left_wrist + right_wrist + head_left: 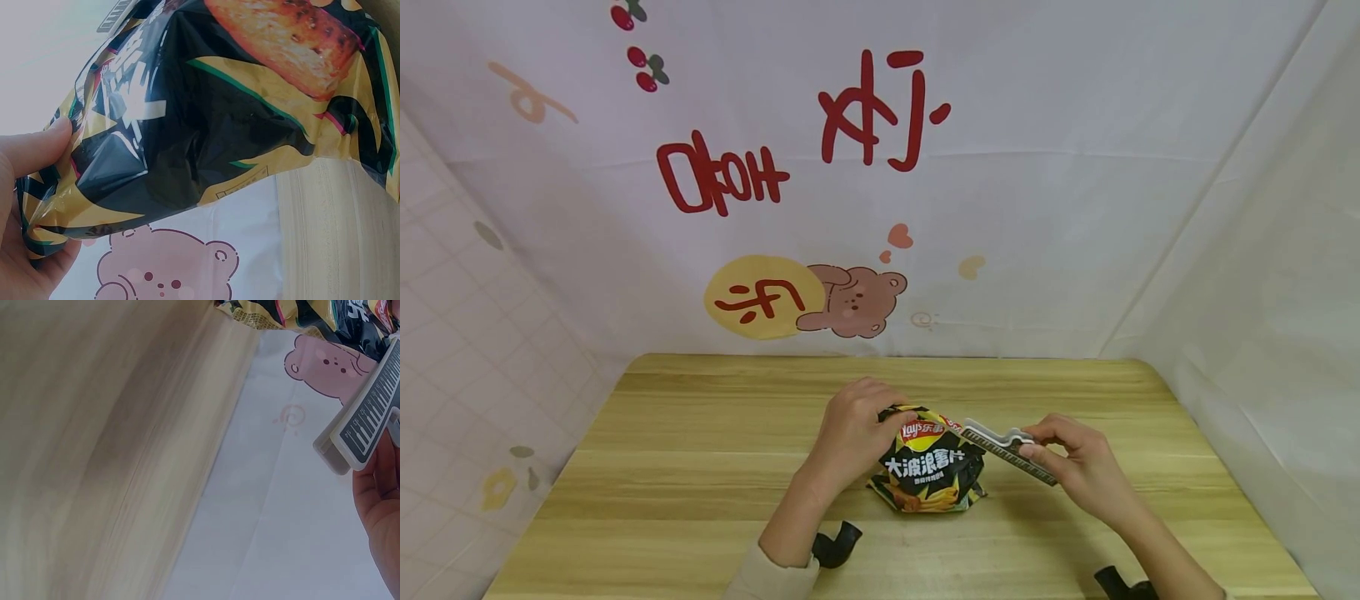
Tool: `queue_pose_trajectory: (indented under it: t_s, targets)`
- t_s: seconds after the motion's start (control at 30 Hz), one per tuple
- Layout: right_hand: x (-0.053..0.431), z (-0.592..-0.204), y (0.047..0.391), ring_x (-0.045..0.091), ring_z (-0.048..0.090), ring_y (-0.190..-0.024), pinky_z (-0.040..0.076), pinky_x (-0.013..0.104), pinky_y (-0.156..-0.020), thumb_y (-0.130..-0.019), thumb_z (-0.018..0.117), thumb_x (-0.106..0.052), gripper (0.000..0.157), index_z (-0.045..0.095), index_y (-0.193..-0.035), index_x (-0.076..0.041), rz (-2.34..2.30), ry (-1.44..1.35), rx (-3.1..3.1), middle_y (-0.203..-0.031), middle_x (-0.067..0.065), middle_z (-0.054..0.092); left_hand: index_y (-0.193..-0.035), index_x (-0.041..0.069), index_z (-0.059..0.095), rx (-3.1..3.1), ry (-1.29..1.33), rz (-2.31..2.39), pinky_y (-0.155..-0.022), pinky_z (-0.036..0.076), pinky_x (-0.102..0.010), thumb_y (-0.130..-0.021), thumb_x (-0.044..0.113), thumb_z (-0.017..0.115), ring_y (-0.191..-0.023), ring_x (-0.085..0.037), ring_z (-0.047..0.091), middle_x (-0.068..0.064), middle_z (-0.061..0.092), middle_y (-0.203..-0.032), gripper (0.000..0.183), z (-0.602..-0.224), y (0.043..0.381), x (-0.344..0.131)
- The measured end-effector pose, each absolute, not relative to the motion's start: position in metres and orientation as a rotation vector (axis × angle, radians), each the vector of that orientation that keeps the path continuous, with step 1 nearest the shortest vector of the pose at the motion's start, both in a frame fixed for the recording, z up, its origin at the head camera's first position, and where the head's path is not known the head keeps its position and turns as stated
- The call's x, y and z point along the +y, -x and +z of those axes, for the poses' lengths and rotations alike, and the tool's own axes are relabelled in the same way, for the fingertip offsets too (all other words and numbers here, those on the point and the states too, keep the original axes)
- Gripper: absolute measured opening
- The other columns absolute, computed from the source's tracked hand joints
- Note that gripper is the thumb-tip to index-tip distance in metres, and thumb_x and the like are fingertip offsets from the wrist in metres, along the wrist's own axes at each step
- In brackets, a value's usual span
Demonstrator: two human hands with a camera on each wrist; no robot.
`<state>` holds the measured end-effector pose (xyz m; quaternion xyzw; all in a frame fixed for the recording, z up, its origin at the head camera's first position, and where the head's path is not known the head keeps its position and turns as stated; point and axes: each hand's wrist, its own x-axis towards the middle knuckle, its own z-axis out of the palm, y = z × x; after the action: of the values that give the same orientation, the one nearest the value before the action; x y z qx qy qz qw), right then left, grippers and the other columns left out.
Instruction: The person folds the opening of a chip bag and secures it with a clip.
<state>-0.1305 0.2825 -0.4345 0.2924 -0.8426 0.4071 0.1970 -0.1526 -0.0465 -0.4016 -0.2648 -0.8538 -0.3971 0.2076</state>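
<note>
A black and yellow Lay's chip bag (pixel 925 467) stands over the wooden table, its front towards the head camera. My left hand (pixel 859 421) grips the bag's upper left corner; in the left wrist view the thumb (pixel 40 147) lies on the wrapper. Between thumb and fingers, my right hand (pixel 1078 467) pinches a bag clip (pixel 1009 450) printed with a piano-key pattern. The clip's far end reaches the bag's upper right edge; whether its jaws enclose the edge cannot be told. In the right wrist view the clip (pixel 365 415) slants up towards the bag.
The wooden table (pixel 700 467) runs back to a white cloth backdrop (pixel 1037 208) with red characters and a cartoon bear. Black curved pieces (pixel 837 546) show beside the left forearm and near the right forearm (pixel 1123 583). White cloth hangs at both sides.
</note>
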Motion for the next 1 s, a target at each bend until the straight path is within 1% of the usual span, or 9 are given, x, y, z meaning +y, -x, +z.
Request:
queue_pose_trajectory:
  t_s: [0.43,0.6,0.83,1.0]
  targets:
    - [0.267,-0.432,0.132,0.005,0.064,-0.076,0.049,0.016,-0.067,-0.074,0.083,0.017,0.043,0.077,-0.099,-0.018,1.152,-0.849,-2.326,-0.092,-0.004,0.075,-0.095,0.013,0.082,-2.389,0.728,-1.119,-0.077,0.057,-0.033,-0.086,0.016,0.088,-0.091,-0.012,0.068,0.003,0.077,-0.092,0.011,-0.402,0.151,-0.047]
    - [0.262,-0.432,0.133,0.006,0.061,-0.073,0.048,0.018,-0.063,-0.074,0.084,0.015,0.042,0.077,-0.1,-0.017,1.168,-0.867,-2.304,-0.09,-0.001,0.074,-0.095,0.013,0.082,-2.391,0.73,-1.124,-0.077,0.057,-0.032,-0.086,0.016,0.088,-0.091,-0.012,0.068,0.003,0.077,-0.092,0.011,-0.402,0.151,-0.047]
    - [0.252,-0.428,0.134,0.005,0.063,-0.075,0.05,0.015,-0.069,-0.074,0.084,0.015,0.041,0.075,-0.097,-0.018,1.148,-0.846,-2.309,-0.091,-0.005,0.074,-0.095,0.012,0.082,-2.394,0.735,-1.13,-0.077,0.057,-0.032,-0.086,0.016,0.088,-0.09,-0.012,0.068,0.003,0.077,-0.092,0.011,-0.402,0.152,-0.047]
    - [0.246,-0.427,0.138,0.005,0.062,-0.075,0.05,0.016,-0.069,-0.074,0.084,0.016,0.041,0.074,-0.096,-0.018,1.149,-0.862,-2.304,-0.09,-0.006,0.073,-0.096,0.012,0.082,-2.387,0.752,-1.143,-0.077,0.057,-0.032,-0.087,0.015,0.088,-0.09,-0.012,0.068,0.003,0.077,-0.092,0.011,-0.401,0.152,-0.048]
